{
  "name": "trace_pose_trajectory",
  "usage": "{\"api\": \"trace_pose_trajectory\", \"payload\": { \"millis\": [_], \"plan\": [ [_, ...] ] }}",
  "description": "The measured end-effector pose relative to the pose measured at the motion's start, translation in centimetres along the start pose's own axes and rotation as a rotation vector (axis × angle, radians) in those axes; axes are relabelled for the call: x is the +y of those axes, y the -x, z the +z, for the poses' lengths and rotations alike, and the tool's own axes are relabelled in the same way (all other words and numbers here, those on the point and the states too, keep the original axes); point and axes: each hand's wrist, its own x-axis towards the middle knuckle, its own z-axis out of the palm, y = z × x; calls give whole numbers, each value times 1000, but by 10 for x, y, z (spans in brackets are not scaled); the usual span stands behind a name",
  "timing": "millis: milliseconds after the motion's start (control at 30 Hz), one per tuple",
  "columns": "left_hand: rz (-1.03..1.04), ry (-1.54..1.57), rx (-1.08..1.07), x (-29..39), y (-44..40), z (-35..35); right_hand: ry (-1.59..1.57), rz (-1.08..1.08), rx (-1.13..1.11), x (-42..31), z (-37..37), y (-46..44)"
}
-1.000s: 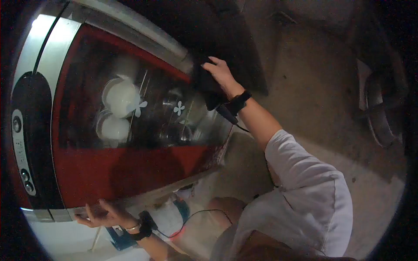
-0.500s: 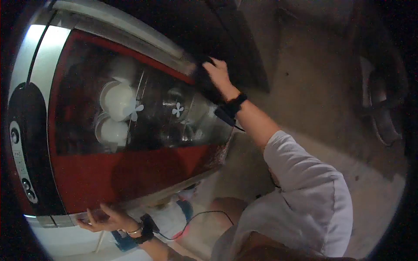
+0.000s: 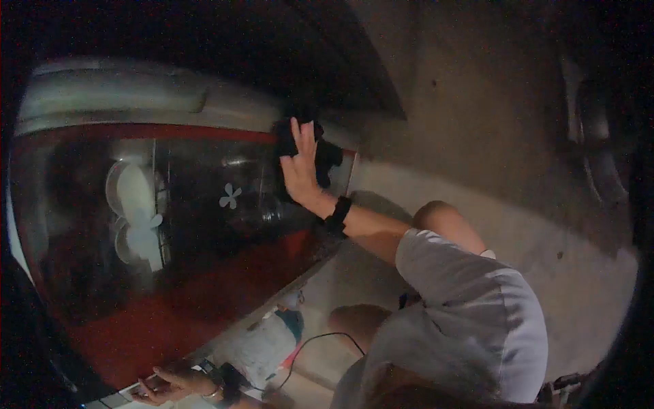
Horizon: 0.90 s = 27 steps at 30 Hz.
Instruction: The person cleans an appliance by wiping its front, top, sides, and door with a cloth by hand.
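Note:
A cabinet with a dark glass door [image 3: 197, 218] and a red frame stands in front of me. Through the glass, pale round dishes [image 3: 136, 191] show, and flower-shaped decals mark the pane. At the cabinet's far right end, my right hand [image 3: 304, 170] presses a black cloth [image 3: 330, 160] against the door near its upper edge, fingers spread over it. Part of the cloth is under my palm. Low at the left, my left hand [image 3: 170, 387] rests by the cabinet's near edge, fingers apart, with nothing visible in it.
A pale ledge [image 3: 116, 99] runs along the cabinet's far side, beside a dark upright panel [image 3: 340, 48]. White and pink items [image 3: 262, 344] lie under the near edge, where a thin black cable loops. Concrete floor [image 3: 470, 136] spreads to the right.
My right hand has come down and left onto the glass side with the black cloth, its fingers now spread. My left hand sits lower in view. My view has turned, hiding the control panel.

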Motion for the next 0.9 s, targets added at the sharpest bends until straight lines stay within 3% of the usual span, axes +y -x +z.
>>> {"api": "trace_pose_trajectory", "payload": {
  "millis": [100, 133, 167, 233, 267, 300, 333, 400, 467, 500, 567, 667, 733, 767, 900],
  "plan": [
    [-95, -66, -30, -3, 4, -6, 22, 118, 115, 35, -4, -13],
    [-228, 24, -21, 1, 5, -4, -71, 72, 252, 71, -2, -18],
    [-361, 114, 1, 6, 5, -3, -188, 300, 367, 98, -4, -29],
    [-368, 136, 28, 9, 5, 1, 65, 540, 374, 218, 6, -32],
    [-332, 129, 33, 7, 6, 2, -249, 839, 219, 192, -31, -33],
    [-305, 120, 35, 6, 6, 2, -302, 721, 237, 236, -30, -19],
    [-289, 114, 43, 5, 7, 0, -169, 566, 38, 284, -32, -13],
    [-272, 108, 50, 5, 10, -1, -37, 403, -158, 300, -28, -12],
    [-267, 110, 49, 3, 10, 1, -814, 1105, 34, 231, -34, -3],
    [-268, 113, 46, -2, 9, 1, -805, 1108, 45, 197, -23, 12],
    [-261, 111, 43, -8, 8, 5, 98, 652, 215, 141, 15, 39],
    [-236, 98, 41, 2, -3, -3, 58, 507, 155, 182, 23, 45],
    [-219, 87, 27, 6, -8, -5, -346, 524, 423, 183, -5, 9],
    [-218, 86, 16, 6, -11, -4, -430, 662, 414, 165, -27, -12],
    [-234, 92, 15, -31, 22, -4, -812, 840, 133, 269, -23, -23]
  ]
}}
